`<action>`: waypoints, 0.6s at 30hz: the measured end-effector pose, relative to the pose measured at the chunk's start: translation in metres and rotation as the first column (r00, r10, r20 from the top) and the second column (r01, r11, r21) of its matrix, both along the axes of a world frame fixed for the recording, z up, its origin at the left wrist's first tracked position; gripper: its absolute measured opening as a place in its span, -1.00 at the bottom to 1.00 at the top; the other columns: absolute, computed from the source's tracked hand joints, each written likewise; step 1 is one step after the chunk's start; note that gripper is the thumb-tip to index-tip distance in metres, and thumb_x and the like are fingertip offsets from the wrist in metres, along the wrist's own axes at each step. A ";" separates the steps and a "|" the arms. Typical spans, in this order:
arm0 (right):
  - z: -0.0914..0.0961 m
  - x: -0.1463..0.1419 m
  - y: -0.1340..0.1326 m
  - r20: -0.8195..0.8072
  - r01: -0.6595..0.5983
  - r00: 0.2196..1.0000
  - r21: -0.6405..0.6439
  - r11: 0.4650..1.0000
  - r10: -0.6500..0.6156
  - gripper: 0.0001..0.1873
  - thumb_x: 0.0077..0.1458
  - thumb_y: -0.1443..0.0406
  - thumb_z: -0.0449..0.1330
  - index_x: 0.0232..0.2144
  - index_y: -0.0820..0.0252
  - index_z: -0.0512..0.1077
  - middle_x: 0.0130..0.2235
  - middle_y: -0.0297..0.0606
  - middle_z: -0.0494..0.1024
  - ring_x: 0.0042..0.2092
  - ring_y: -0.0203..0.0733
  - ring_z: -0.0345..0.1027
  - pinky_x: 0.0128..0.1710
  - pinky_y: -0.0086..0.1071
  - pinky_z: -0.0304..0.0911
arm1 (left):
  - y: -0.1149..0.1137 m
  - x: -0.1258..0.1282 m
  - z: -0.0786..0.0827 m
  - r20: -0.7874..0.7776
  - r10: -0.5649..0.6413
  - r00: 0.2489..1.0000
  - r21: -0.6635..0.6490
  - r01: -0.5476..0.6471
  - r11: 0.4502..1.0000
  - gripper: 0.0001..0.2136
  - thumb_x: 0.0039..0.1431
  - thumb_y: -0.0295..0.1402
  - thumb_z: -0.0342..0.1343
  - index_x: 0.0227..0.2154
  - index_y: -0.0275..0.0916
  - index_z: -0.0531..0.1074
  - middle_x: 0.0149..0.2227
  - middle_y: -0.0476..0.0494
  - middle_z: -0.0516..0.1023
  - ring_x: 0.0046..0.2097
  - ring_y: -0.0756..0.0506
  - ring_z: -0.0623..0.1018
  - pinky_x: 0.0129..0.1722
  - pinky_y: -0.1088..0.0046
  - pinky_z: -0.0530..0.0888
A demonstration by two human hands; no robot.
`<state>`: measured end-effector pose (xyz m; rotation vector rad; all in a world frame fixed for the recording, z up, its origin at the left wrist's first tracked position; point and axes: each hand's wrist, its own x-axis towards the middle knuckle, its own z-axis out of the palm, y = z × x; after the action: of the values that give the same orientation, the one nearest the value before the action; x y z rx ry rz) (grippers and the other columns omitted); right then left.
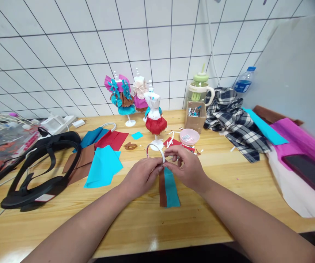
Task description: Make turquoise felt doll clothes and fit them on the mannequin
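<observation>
Bare forearms [102,215] are extended; a white ring-like roll [163,156] is pinched by the left hand [141,176] just beyond flat brown and teal paper strips [173,193], seemingly unfitted. The right hand [189,167] is half-curled beside the roll, its hold unclear. A gathered red paper skirt [156,125] is already fitted.

A white ring [162,155] is held upright near a brown strip [163,190] and teal strip [173,188].

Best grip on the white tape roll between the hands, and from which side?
Probably its upper arc, from above: pinch the narrow band, one finger through the open centre. The white tape roll is held roughly on edge, top arc free, while the left hand and right hand crowd its lower right part.
</observation>
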<state>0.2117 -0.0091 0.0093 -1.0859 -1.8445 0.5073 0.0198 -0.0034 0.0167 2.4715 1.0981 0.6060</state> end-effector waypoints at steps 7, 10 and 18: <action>-0.001 0.000 0.000 0.049 -0.016 0.999 0.040 0.999 0.014 -0.71 0.11 0.21 0.25 -0.10 0.11 0.39 -0.21 -0.26 0.56 -0.31 -0.22 0.35 -0.29 -0.35 0.27 | 0.003 -0.002 -0.001 -0.031 -0.041 0.999 0.056 0.042 0.998 -0.82 0.35 -0.37 -0.15 -0.26 -0.21 0.36 -0.29 -0.09 0.52 -0.23 -0.08 0.46 -0.20 0.41 0.34; 0.000 0.001 0.000 0.085 -0.005 0.996 0.037 0.999 0.002 -0.79 0.11 0.23 0.25 -0.18 0.12 0.42 -0.28 -0.29 0.54 -0.33 -0.24 0.35 -0.31 -0.37 0.24 | 0.002 -0.003 0.000 -0.054 -0.037 0.998 0.056 0.040 0.998 -0.81 0.35 -0.36 -0.15 -0.24 -0.21 0.37 -0.30 -0.11 0.52 -0.24 -0.10 0.46 -0.20 0.37 0.33; 0.002 0.003 0.003 0.060 -0.025 0.998 -0.146 0.989 0.034 -0.80 0.05 0.31 0.27 -0.26 0.11 0.36 -0.35 -0.37 0.51 -0.35 -0.26 0.38 -0.36 -0.40 0.22 | 0.003 -0.003 0.002 -0.196 -0.044 0.980 0.108 0.066 0.992 -0.77 0.35 -0.33 -0.16 -0.18 -0.20 0.40 -0.34 -0.11 0.55 -0.28 -0.12 0.48 -0.24 0.33 0.29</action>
<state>0.2144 -0.0065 0.0111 -1.1838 -1.9042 0.6400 0.0169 -0.0001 0.0189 2.6969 1.0881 0.4306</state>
